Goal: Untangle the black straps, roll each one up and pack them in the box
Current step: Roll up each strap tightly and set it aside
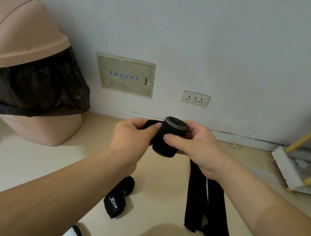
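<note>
A black strap wound into a thick roll [169, 137] sits between both hands, in the air in front of the wall. My left hand [131, 138] pinches its left side with the thumb on top. My right hand [195, 144] grips its right side, thumb across the front. The strap's loose tail [196, 200] hangs from under my right hand in two flat bands down to the floor. On the floor below my left wrist lies another black rolled strap [116, 200] with white lettering. No box is in view.
A pink swing-lid bin [27, 40] with a black liner stands at the left against the wall. A white and yellow rack [294, 170] sits at the right. A wall panel [125, 75] and a socket [195, 99] are behind the hands.
</note>
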Demonstrator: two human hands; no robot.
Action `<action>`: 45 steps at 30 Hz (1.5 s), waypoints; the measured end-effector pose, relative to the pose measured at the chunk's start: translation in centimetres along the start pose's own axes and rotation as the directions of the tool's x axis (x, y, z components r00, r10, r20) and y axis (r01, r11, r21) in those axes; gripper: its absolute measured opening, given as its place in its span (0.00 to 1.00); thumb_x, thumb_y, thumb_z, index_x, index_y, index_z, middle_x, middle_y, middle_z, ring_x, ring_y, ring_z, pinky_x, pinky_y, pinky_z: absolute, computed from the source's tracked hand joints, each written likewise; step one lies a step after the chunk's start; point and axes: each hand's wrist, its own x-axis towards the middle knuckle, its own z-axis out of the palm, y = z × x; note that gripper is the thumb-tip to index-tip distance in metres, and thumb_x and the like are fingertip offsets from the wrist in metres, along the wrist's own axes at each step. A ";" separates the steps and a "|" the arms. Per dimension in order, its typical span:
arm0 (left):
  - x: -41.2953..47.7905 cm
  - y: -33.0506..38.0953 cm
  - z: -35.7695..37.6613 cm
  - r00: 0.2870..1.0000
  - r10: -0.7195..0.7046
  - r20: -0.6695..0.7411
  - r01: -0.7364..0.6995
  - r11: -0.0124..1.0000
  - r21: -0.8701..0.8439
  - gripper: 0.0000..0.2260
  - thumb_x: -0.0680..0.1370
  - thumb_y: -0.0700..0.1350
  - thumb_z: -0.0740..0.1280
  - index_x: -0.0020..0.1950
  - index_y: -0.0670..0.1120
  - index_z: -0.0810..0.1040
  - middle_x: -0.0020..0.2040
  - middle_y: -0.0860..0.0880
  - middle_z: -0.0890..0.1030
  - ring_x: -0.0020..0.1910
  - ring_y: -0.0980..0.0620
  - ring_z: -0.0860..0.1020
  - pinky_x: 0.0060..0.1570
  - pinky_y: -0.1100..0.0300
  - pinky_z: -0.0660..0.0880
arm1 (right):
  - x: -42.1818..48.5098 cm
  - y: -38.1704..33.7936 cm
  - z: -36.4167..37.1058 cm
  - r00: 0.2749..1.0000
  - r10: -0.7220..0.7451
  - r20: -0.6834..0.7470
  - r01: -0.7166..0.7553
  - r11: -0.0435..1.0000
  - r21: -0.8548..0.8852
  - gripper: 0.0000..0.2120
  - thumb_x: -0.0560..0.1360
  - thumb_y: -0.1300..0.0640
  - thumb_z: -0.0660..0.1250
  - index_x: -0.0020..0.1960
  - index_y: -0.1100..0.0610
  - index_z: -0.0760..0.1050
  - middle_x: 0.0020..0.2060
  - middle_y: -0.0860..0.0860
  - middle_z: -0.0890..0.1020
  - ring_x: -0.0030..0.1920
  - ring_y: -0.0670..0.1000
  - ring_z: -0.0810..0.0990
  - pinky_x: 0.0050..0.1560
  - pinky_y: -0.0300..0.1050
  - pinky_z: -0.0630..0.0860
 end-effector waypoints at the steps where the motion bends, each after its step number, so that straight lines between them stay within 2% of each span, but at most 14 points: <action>1: -0.2 0.0 0.1 1.000 0.009 0.010 -0.009 1.000 0.017 0.05 0.81 0.41 0.73 0.50 0.47 0.89 0.45 0.49 0.90 0.50 0.46 0.88 0.60 0.49 0.83 | 0.1 0.0 0.0 1.000 -0.005 -0.021 0.005 1.000 -0.013 0.17 0.73 0.59 0.81 0.60 0.51 0.85 0.53 0.51 0.90 0.57 0.54 0.88 0.64 0.62 0.83; 7: -0.8 -0.2 0.3 0.989 0.123 0.083 -0.139 0.961 0.238 0.14 0.84 0.43 0.68 0.48 0.59 0.88 0.43 0.55 0.89 0.50 0.42 0.87 0.58 0.45 0.83 | 0.0 0.6 0.1 0.997 -0.037 -0.070 0.033 0.998 -0.062 0.17 0.70 0.53 0.81 0.58 0.47 0.86 0.51 0.47 0.90 0.57 0.52 0.88 0.65 0.63 0.82; 10: -0.9 -0.9 0.2 0.967 0.192 0.167 -0.240 0.906 0.349 0.15 0.85 0.42 0.65 0.52 0.58 0.89 0.39 0.60 0.87 0.38 0.60 0.82 0.41 0.60 0.80 | -0.3 1.1 0.5 0.991 -0.053 -0.122 0.045 0.997 -0.067 0.13 0.74 0.58 0.80 0.57 0.48 0.86 0.50 0.47 0.90 0.55 0.51 0.88 0.65 0.61 0.82; 12: -1.2 -1.3 0.5 0.951 0.223 0.215 -0.296 0.857 0.421 0.13 0.86 0.41 0.63 0.56 0.52 0.87 0.35 0.61 0.83 0.33 0.63 0.77 0.36 0.67 0.72 | -0.5 1.5 0.8 0.986 -0.038 -0.165 0.029 0.998 -0.056 0.12 0.75 0.59 0.80 0.56 0.49 0.86 0.48 0.46 0.90 0.53 0.50 0.88 0.63 0.59 0.83; 16: -2.0 -2.2 1.3 0.936 0.145 0.320 -0.296 0.816 0.497 0.13 0.83 0.40 0.61 0.62 0.55 0.78 0.48 0.55 0.86 0.45 0.57 0.83 0.48 0.53 0.82 | -1.0 1.7 1.3 0.978 0.013 -0.209 -0.006 0.999 0.033 0.09 0.75 0.63 0.78 0.53 0.51 0.87 0.45 0.49 0.90 0.47 0.51 0.89 0.54 0.55 0.84; 19: -2.9 -3.0 1.8 0.918 0.113 0.380 -0.296 0.833 0.467 0.20 0.78 0.39 0.66 0.66 0.59 0.73 0.53 0.58 0.85 0.53 0.60 0.83 0.56 0.58 0.81 | -1.4 1.6 1.8 0.970 0.065 -0.235 -0.043 0.994 0.097 0.07 0.77 0.63 0.77 0.51 0.52 0.87 0.44 0.51 0.90 0.48 0.52 0.90 0.55 0.54 0.85; 22: -2.9 -3.3 1.8 0.929 0.079 0.362 -0.252 0.851 0.462 0.14 0.77 0.44 0.72 0.60 0.57 0.75 0.49 0.59 0.85 0.47 0.61 0.82 0.45 0.66 0.77 | -2.0 1.9 2.9 0.953 0.150 -0.264 -0.138 0.988 0.065 0.04 0.81 0.53 0.74 0.54 0.52 0.85 0.45 0.50 0.90 0.50 0.51 0.89 0.53 0.47 0.83; 25: -2.7 -3.6 1.7 0.950 0.059 0.306 -0.234 0.783 0.576 0.11 0.75 0.48 0.73 0.52 0.55 0.73 0.43 0.57 0.83 0.39 0.60 0.80 0.36 0.63 0.72 | -2.4 2.3 3.8 0.929 0.292 -0.226 -0.283 0.957 0.068 0.08 0.84 0.51 0.67 0.58 0.53 0.81 0.52 0.51 0.86 0.56 0.52 0.84 0.62 0.53 0.81; 28: -2.2 -3.9 1.5 0.960 0.081 0.269 -0.243 0.720 0.651 0.08 0.77 0.47 0.70 0.54 0.55 0.75 0.43 0.55 0.84 0.42 0.54 0.82 0.42 0.52 0.80 | -2.6 2.1 3.6 0.937 0.301 -0.177 -0.291 0.953 0.082 0.07 0.84 0.56 0.66 0.58 0.53 0.81 0.52 0.53 0.87 0.55 0.54 0.86 0.63 0.58 0.83; 33: -1.7 -3.3 1.1 0.958 0.085 0.275 -0.223 0.823 0.522 0.08 0.80 0.43 0.68 0.56 0.55 0.81 0.45 0.56 0.86 0.45 0.55 0.85 0.47 0.54 0.82 | -2.5 1.3 1.9 0.950 0.277 -0.146 -0.258 0.956 0.140 0.14 0.76 0.57 0.79 0.59 0.57 0.80 0.47 0.56 0.87 0.46 0.56 0.87 0.54 0.59 0.87; 35: -1.8 -2.9 1.2 0.954 0.047 0.295 -0.175 0.889 0.424 0.09 0.81 0.40 0.68 0.56 0.54 0.83 0.46 0.56 0.88 0.48 0.56 0.86 0.51 0.57 0.83 | -2.1 0.9 0.9 0.954 0.281 -0.107 -0.263 0.951 0.161 0.15 0.73 0.56 0.81 0.57 0.57 0.83 0.49 0.56 0.88 0.48 0.57 0.85 0.52 0.59 0.87; 38: -2.2 -2.9 1.2 0.937 0.004 0.349 -0.135 0.927 0.351 0.10 0.82 0.39 0.69 0.58 0.52 0.85 0.50 0.53 0.89 0.53 0.52 0.87 0.58 0.53 0.83 | -1.9 0.5 -0.3 0.964 0.264 0.040 -0.267 0.954 0.137 0.10 0.76 0.59 0.78 0.56 0.58 0.86 0.52 0.56 0.89 0.53 0.56 0.86 0.54 0.58 0.85; 43: -3.7 -2.8 0.8 0.920 0.005 0.392 -0.150 0.928 0.340 0.12 0.82 0.37 0.70 0.62 0.48 0.86 0.51 0.49 0.89 0.49 0.54 0.88 0.44 0.70 0.79 | -2.9 0.6 -1.2 0.962 0.241 0.131 -0.249 0.967 0.047 0.12 0.76 0.62 0.77 0.59 0.58 0.85 0.54 0.58 0.89 0.54 0.55 0.87 0.55 0.55 0.84; 45: -4.4 -2.7 0.5 0.917 0.026 0.398 -0.170 0.929 0.330 0.12 0.81 0.36 0.71 0.62 0.48 0.86 0.50 0.49 0.90 0.49 0.54 0.88 0.46 0.70 0.79 | -3.5 0.6 -1.1 0.970 0.219 0.106 -0.225 0.974 0.041 0.12 0.75 0.64 0.78 0.57 0.56 0.85 0.50 0.55 0.89 0.51 0.53 0.88 0.53 0.51 0.84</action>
